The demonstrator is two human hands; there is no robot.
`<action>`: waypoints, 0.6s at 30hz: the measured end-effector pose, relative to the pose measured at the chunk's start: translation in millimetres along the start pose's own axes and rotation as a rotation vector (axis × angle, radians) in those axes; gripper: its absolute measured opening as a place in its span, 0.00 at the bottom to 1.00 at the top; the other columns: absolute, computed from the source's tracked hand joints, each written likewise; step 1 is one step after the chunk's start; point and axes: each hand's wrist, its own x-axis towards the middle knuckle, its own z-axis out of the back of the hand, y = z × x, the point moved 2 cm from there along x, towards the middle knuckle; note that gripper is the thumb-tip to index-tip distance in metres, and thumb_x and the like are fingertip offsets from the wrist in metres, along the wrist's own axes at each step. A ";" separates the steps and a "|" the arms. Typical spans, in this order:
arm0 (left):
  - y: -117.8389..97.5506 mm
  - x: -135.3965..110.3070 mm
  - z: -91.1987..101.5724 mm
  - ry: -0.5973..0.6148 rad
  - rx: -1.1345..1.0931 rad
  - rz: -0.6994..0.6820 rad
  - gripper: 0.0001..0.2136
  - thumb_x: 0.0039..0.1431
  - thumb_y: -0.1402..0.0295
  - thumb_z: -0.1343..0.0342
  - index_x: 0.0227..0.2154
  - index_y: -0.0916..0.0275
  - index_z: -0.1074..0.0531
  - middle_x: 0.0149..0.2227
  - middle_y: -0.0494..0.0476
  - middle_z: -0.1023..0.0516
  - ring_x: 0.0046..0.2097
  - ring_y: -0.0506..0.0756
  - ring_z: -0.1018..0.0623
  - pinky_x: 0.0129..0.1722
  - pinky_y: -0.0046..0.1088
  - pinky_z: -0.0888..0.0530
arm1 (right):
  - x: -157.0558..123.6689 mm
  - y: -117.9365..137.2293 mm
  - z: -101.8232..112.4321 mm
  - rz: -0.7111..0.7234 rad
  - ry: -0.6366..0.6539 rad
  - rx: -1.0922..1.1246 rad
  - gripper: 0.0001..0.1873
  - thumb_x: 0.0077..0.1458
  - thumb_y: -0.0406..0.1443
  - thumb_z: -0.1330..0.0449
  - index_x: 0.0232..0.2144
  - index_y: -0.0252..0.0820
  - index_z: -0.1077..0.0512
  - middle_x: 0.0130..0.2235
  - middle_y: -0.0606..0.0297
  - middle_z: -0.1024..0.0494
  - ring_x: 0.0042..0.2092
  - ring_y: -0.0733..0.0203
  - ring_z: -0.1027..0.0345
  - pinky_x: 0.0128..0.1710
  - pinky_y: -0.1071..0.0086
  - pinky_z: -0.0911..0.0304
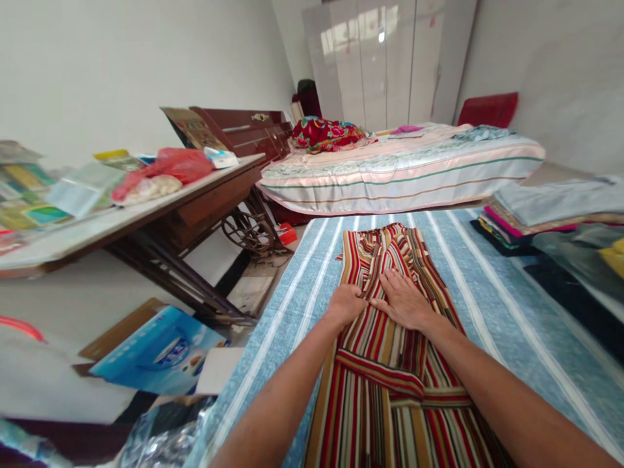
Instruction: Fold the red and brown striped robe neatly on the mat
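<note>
A striped garment (pixel 390 364) in red, tan, black and cream lies lengthwise on the blue-and-white striped bedcover (pixel 312 273). A folded-over section, its banded end lying across the middle, rests on top. My left hand (pixel 345 304) is closed at the garment's left side, with a bit of the cloth apparently pinched between thumb and fingers. Flat on the upper middle of the cloth lies my right hand (pixel 402 300), its fingers stretched forward and its thumb pointing toward my left hand. The garment's near end runs out of view between my forearms.
Folded clothes (pixel 541 208) are stacked on the right. At left stands a sewing-machine table (pixel 214 188) bearing a red plastic bag (pixel 180 166) and boxes. Below it is a blue carton (pixel 166 351). Another bed (pixel 390 182) stands beyond.
</note>
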 end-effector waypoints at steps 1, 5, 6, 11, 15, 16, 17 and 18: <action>1.9 -0.6 0.4 0.001 -0.046 0.007 0.06 0.47 0.69 0.44 0.18 0.63 0.30 0.18 0.46 0.34 0.24 0.49 0.32 0.25 0.22 0.37 | 0.1 -0.6 -0.2 0.002 0.004 -0.003 0.47 0.57 0.60 0.66 0.62 0.28 0.48 0.65 0.47 0.53 0.66 0.49 0.65 0.63 0.57 0.65; 5.2 -5.0 1.6 -0.005 -0.182 0.034 0.06 0.48 0.70 0.46 0.19 0.63 0.32 0.16 0.44 0.37 0.21 0.47 0.36 0.22 0.21 0.40 | 0.9 -2.5 0.5 0.005 0.019 0.007 0.47 0.56 0.60 0.68 0.63 0.30 0.48 0.66 0.48 0.54 0.66 0.50 0.65 0.63 0.57 0.64; 5.1 -6.6 1.9 -0.003 -0.201 0.037 0.06 0.47 0.70 0.46 0.18 0.63 0.32 0.16 0.43 0.37 0.21 0.46 0.36 0.21 0.21 0.41 | 0.9 -2.7 0.7 0.003 0.023 0.008 0.47 0.56 0.60 0.68 0.63 0.30 0.48 0.66 0.49 0.54 0.66 0.50 0.65 0.63 0.57 0.63; 5.0 -19.9 3.1 0.157 -0.333 0.098 0.09 0.42 0.69 0.40 0.17 0.63 0.35 0.14 0.43 0.38 0.19 0.46 0.37 0.19 0.21 0.43 | 1.5 -1.7 6.4 -0.009 0.058 -0.015 0.45 0.58 0.58 0.68 0.63 0.30 0.49 0.65 0.48 0.53 0.66 0.49 0.65 0.62 0.56 0.63; 8.1 -36.8 4.0 0.363 -0.562 0.242 0.05 0.41 0.71 0.40 0.21 0.64 0.31 0.18 0.47 0.29 0.21 0.50 0.29 0.20 0.23 0.36 | -0.3 2.0 17.6 -0.023 0.070 -0.011 0.45 0.58 0.58 0.68 0.63 0.29 0.50 0.65 0.48 0.51 0.66 0.48 0.63 0.62 0.56 0.62; 9.3 -40.8 5.0 0.383 -0.597 0.264 0.06 0.40 0.71 0.39 0.22 0.65 0.30 0.18 0.48 0.28 0.21 0.50 0.28 0.20 0.23 0.35 | -2.3 3.6 20.1 -0.027 0.063 -0.010 0.45 0.58 0.58 0.68 0.63 0.30 0.49 0.65 0.48 0.51 0.66 0.48 0.63 0.62 0.56 0.63; 10.5 -44.5 6.0 0.389 -0.610 0.275 0.07 0.40 0.70 0.38 0.23 0.65 0.29 0.19 0.49 0.27 0.21 0.50 0.29 0.19 0.22 0.35 | -4.9 5.4 22.1 -0.023 0.051 -0.010 0.44 0.58 0.58 0.67 0.63 0.30 0.50 0.65 0.48 0.52 0.66 0.48 0.64 0.63 0.55 0.64; 11.8 -47.7 7.1 0.387 -0.605 0.280 0.08 0.39 0.69 0.37 0.23 0.65 0.29 0.18 0.49 0.27 0.20 0.49 0.29 0.18 0.22 0.36 | -8.1 7.5 23.1 -0.012 0.039 -0.010 0.44 0.58 0.58 0.67 0.63 0.31 0.50 0.65 0.49 0.52 0.66 0.49 0.65 0.63 0.55 0.65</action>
